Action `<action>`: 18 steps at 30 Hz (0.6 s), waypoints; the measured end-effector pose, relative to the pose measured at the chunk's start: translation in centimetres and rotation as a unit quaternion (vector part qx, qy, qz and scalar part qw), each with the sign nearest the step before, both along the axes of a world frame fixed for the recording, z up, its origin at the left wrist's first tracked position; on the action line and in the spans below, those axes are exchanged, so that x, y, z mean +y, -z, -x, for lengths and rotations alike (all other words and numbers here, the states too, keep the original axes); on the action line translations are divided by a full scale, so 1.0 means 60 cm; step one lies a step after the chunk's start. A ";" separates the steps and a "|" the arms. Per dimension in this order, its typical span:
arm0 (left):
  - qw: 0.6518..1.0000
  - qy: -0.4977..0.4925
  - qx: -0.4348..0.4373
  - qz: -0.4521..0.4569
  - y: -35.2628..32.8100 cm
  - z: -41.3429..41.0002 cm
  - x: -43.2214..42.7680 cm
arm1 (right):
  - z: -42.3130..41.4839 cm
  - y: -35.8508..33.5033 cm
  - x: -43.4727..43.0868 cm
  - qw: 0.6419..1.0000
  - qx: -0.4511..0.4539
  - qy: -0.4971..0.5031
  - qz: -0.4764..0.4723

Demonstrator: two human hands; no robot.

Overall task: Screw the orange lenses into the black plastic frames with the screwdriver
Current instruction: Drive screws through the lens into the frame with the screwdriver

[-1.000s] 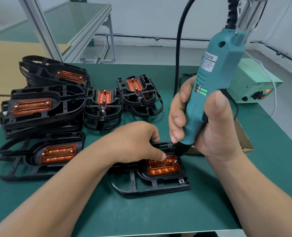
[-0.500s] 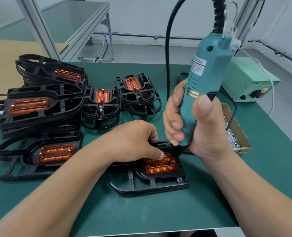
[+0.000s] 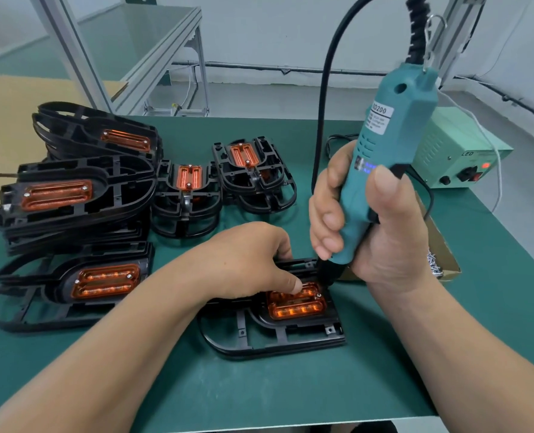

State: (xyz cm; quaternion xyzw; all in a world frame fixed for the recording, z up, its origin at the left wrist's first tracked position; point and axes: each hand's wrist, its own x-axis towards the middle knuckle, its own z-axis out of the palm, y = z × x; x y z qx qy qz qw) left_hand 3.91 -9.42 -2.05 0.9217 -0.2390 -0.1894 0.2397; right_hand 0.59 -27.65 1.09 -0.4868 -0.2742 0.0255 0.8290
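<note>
A: Where is the orange lens [image 3: 297, 304]?
B: Seated in the black frame [image 3: 275, 343], flat on the green table [image 3: 290, 398] near its front edge.
A: And the hands?
B: The right hand [image 3: 384, 235] is wrapped round the teal screwdriver [image 3: 387, 145], tip down at the lens's far right corner (a screw head [image 3: 318, 295] shows just beside it). The left hand [image 3: 247, 260] grips the frame's far edge, thumb on the lens.

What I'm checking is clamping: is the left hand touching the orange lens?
Touching: head view shows the left hand, thumb tip resting on the orange lens.
</note>
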 end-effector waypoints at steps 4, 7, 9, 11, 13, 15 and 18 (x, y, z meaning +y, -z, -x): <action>1.000 0.004 -0.002 -0.007 0.001 -0.001 0.000 | -0.001 -0.003 -0.004 1.000 -0.009 -0.027 -0.012; 1.000 0.009 -0.003 -0.010 0.001 0.000 0.000 | -0.002 -0.005 -0.006 0.999 -0.012 -0.040 -0.015; 1.000 0.010 -0.004 -0.012 0.000 0.000 -0.001 | -0.003 -0.005 -0.006 0.999 -0.008 -0.030 -0.013; 1.000 0.010 -0.004 -0.014 -0.001 0.000 -0.001 | -0.003 -0.005 -0.006 1.000 -0.007 -0.016 -0.013; 1.000 0.011 -0.006 -0.016 -0.002 0.001 -0.001 | -0.004 -0.005 -0.006 1.000 -0.011 -0.023 -0.016; 1.000 0.013 -0.006 -0.016 -0.003 0.002 0.000 | -0.003 -0.006 -0.005 0.999 -0.016 -0.029 -0.017; 1.000 0.014 -0.005 -0.019 -0.006 0.004 -0.001 | -0.004 -0.006 -0.005 1.000 -0.020 -0.014 -0.011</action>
